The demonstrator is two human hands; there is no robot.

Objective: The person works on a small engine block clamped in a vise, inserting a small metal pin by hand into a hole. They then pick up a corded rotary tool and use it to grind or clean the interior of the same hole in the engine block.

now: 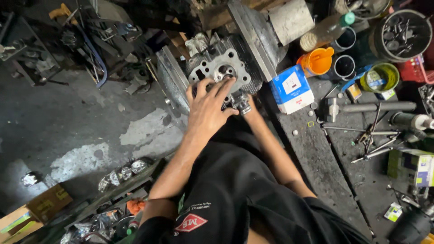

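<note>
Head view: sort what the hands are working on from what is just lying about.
In hand:
left hand on the finned engine part
right hand, mostly hidden, at small metal fitting

Lying about:
blue-white box
orange cup
hammer
green tin

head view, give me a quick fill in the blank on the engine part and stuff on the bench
1. The left hand lies spread over the grey metal ____.
2. The funnel beside the box is ____.
3. The blue and white box stands to the ____ of the engine part.

Missing words: cylinder head; orange; right
</note>
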